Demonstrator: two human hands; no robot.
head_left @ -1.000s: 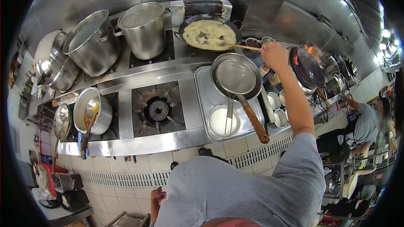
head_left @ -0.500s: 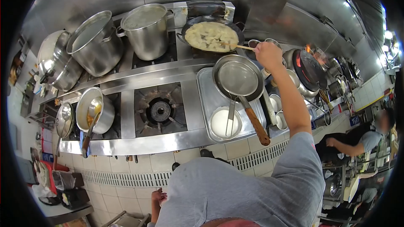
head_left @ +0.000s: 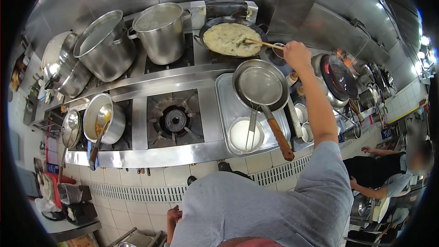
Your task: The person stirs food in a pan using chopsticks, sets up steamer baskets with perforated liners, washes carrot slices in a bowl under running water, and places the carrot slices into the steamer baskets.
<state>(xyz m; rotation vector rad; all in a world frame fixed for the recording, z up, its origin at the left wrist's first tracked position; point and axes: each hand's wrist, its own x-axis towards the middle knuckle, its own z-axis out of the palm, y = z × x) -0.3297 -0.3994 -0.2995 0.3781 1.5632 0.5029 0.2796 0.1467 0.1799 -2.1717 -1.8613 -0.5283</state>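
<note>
Wooden spatula [head_left: 259, 43] gripped in the right hand [head_left: 297, 56], fingers closed around the handle end, tip resting in the pale sliced food of the black wok [head_left: 233, 39] on the back burner. Right arm stretched forward over the range — grey sleeve near the bottom edge. Left hand [head_left: 173, 215] low beside the body, only partly seen; open or closed cannot be told, nothing visibly held.

Just in front of the wok, on a steel tray [head_left: 224, 96]: a round frying pan with a wooden handle [head_left: 261, 87], a mesh skimmer lying across it, and a bowl of white liquid [head_left: 246, 133] under the skimmer's handle. Unlit front burner [head_left: 175, 120] left of the tray. Two tall stockpots [head_left: 160, 29] [head_left: 105, 43] on the back row, left of the wok. Small saucepan with a ladle [head_left: 101, 118] at front left. Second dark wok [head_left: 337, 75] with a flame behind it to the right, small steel cups between. Co-worker in grey [head_left: 393, 178] at far right, well apart.
</note>
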